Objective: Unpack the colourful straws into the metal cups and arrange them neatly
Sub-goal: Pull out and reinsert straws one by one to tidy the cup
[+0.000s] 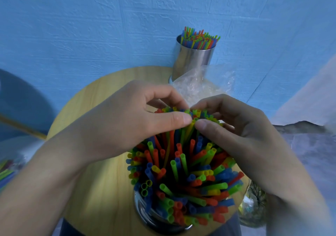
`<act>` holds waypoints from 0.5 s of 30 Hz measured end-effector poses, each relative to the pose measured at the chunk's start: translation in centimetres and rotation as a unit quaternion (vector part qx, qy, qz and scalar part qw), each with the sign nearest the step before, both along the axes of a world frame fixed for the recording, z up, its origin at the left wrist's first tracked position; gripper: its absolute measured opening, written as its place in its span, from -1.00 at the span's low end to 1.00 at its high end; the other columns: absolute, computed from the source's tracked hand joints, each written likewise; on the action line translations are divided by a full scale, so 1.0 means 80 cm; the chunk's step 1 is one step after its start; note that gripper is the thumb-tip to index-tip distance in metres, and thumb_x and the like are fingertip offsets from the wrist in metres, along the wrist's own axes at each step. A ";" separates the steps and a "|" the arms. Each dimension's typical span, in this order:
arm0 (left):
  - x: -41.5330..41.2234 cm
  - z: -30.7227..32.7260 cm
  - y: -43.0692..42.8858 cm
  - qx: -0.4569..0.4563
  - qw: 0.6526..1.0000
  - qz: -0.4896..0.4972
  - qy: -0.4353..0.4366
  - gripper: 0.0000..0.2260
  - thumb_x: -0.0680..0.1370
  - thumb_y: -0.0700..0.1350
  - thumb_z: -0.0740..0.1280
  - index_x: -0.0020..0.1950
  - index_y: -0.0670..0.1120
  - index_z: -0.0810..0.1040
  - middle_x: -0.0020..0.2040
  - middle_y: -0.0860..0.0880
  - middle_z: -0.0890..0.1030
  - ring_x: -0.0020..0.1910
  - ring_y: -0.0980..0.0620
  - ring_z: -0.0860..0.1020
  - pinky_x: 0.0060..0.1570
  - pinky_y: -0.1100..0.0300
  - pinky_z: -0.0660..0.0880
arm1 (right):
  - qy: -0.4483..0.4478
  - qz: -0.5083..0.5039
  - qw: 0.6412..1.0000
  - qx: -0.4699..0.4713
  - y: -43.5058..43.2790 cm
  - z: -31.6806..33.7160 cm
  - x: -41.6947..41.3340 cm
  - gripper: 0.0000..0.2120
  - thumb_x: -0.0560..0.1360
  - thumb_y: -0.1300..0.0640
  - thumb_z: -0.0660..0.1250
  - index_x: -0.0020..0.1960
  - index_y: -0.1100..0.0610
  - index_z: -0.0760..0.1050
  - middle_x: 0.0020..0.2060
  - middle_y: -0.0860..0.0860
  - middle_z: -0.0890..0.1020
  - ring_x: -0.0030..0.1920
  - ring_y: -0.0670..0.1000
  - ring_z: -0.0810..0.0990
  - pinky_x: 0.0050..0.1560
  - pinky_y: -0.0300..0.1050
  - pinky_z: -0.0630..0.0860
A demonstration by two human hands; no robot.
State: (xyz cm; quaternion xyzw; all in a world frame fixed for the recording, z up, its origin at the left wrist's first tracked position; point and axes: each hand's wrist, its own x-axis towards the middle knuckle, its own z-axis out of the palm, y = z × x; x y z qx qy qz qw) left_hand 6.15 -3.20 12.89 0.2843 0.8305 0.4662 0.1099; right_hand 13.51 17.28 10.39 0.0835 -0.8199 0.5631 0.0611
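Reaching in from the lower left: left hand (127,119), back turned up, thumb and forefinger curled and pinching the top ends of a few straws (181,172). Reaching in from the lower right: right hand (236,132), also back up, thumb and forefinger closed on the same small cluster of ends. Thumbs almost touching tip to tip, other fingers bent and lying behind the cluster. Both hands above the far side of the near cup (145,215), at the middle of the bench (101,181).

Near cup of shiny metal, at the front edge of the round wooden bench, packed with red, green, yellow and blue straws. Spread outward like a fan, not upright, many leaning toward the front and the right. Only a part of the rim visible, low at the front left.

At the back of the bench, against the blue wall (91,26): far cup (190,59), metal too, upright, filled with other straws (200,39) standing close together and rather straight. Just in front of it, partly covering its base: crumpled clear plastic bag (200,84). At the left border, blurred: some loose straws (5,174), resting place not clear.
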 end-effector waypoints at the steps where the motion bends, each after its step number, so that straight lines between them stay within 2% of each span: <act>1: 0.000 0.000 0.000 0.006 1.000 -0.003 0.003 -0.81 0.39 0.23 0.43 -0.06 0.24 0.68 -0.05 0.26 0.69 0.01 0.29 0.63 0.12 0.02 0.56 | 0.000 -0.004 1.000 -0.001 0.000 0.000 0.000 -0.88 0.49 -0.02 0.42 0.03 -0.14 0.64 -0.05 -0.07 0.70 0.08 -0.04 0.67 0.13 0.03 0.62; 8: 0.003 0.001 0.001 0.044 0.999 -0.010 0.022 -0.89 0.44 0.13 0.43 -0.10 0.17 0.71 -0.08 0.19 0.72 -0.01 0.27 0.66 0.04 0.17 0.56 | -0.001 -0.013 1.000 -0.010 -0.002 -0.001 0.001 -0.86 0.50 -0.01 0.42 0.05 -0.12 0.65 -0.02 -0.04 0.71 0.07 0.01 0.69 0.13 0.19 0.62; 12: 0.003 0.004 0.000 0.045 0.998 -0.003 0.038 -0.89 0.48 0.12 0.39 -0.08 0.22 0.72 -0.03 0.21 0.72 0.07 0.27 0.64 0.13 0.10 0.57 | 0.005 -0.017 1.000 -0.010 -0.001 -0.002 0.001 -0.86 0.49 -0.01 0.43 0.04 -0.15 0.64 -0.03 -0.07 0.71 0.06 -0.03 0.68 0.13 0.07 0.62; 15: 0.003 0.008 0.000 0.061 0.996 0.012 0.056 -0.88 0.50 0.13 0.37 -0.06 0.29 0.71 0.04 0.19 0.71 0.10 0.20 0.66 0.19 -0.04 0.57 | 0.009 -0.020 1.000 -0.009 0.000 -0.003 0.001 -0.84 0.47 -0.01 0.44 0.04 -0.16 0.65 -0.05 -0.14 0.70 0.05 -0.11 0.66 0.10 -0.14 0.60</act>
